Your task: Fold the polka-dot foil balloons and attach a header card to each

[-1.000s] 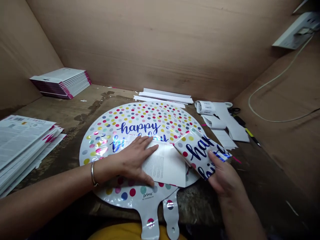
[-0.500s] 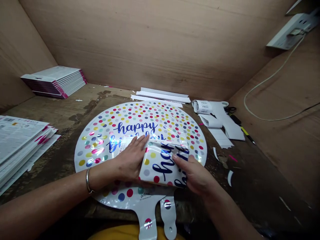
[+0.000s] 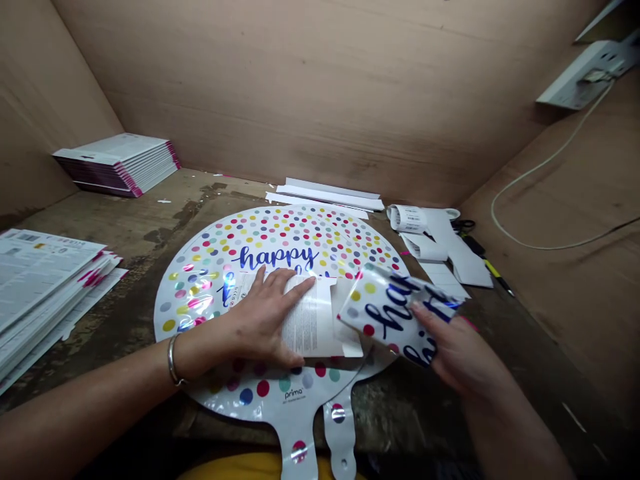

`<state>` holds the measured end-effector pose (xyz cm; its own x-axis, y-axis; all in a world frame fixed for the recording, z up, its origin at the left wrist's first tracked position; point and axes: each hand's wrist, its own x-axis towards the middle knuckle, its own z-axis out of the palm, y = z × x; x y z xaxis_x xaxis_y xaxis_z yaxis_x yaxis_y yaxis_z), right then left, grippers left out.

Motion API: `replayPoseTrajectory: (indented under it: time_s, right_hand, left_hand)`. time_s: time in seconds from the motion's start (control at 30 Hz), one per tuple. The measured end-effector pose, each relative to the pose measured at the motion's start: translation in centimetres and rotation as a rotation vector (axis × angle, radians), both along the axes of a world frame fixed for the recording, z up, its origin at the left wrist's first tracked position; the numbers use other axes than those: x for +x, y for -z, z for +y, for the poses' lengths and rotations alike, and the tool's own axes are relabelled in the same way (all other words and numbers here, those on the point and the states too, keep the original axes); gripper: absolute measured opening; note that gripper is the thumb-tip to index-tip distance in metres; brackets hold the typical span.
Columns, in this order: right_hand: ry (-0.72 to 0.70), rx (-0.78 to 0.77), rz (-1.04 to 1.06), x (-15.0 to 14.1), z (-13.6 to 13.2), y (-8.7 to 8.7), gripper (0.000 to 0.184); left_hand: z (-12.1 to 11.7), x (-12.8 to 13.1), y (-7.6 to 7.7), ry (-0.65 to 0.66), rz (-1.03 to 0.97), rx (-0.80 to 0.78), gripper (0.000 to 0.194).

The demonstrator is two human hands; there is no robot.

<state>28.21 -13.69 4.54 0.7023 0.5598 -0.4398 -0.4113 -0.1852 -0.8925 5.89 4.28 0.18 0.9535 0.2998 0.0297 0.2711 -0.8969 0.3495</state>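
A round foil balloon (image 3: 280, 240) with coloured dots and "happy birthday" lettering lies flat on the worn table. On it rests a white printed card (image 3: 313, 323). My left hand (image 3: 265, 313) lies flat on the card's left part, fingers stretched out and pressing it down. My right hand (image 3: 453, 357) grips a folded foil balloon (image 3: 393, 310) of the same pattern, held just right of the card and slightly lifted. A bangle sits on my left wrist.
Stacks of printed cards lie at the left edge (image 3: 45, 287) and back left (image 3: 117, 163). White strips (image 3: 330, 193), label rolls (image 3: 415, 217), scissors (image 3: 465, 225) and a pen (image 3: 495, 270) sit at back right. A power strip (image 3: 580, 77) with cable hangs on the right wall.
My right hand has pulled the folded balloon back to the right, off the card, after laying it over the card half a second ago. My left hand stays on the card.
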Motion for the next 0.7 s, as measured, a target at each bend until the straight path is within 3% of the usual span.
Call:
replayPoseTrajectory:
  time_s: [0.17,0.37,0.5,0.6,0.7]
  right_hand:
    - [-0.177,-0.133,-0.013,-0.1,-0.2,1.5,0.035]
    - [-0.382,-0.09,-0.05,-2.4,1.5,1.9,0.037]
    - [-0.508,-0.057,-0.128,-1.3,1.2,1.7,0.029]
    - [-0.589,-0.233,-0.256,-0.7,1.4,1.8,0.027]
    - [-0.73,-0.395,-0.385,-2.5,2.9,2.2,0.023]
  left_hand:
    - [0.2,-0.1,0.3,-0.015,0.018,-0.011,0.123]
    - [-0.5,0.4,0.1,0.026,0.004,-0.012,0.122]
    - [0.0,-0.1,0.5,0.004,0.007,-0.006,0.122]
    - [0.3,-0.3,0.4,0.013,0.008,-0.004,0.123]
    - [-0.1,0.2,0.0,0.084,-0.024,-0.006,0.124]
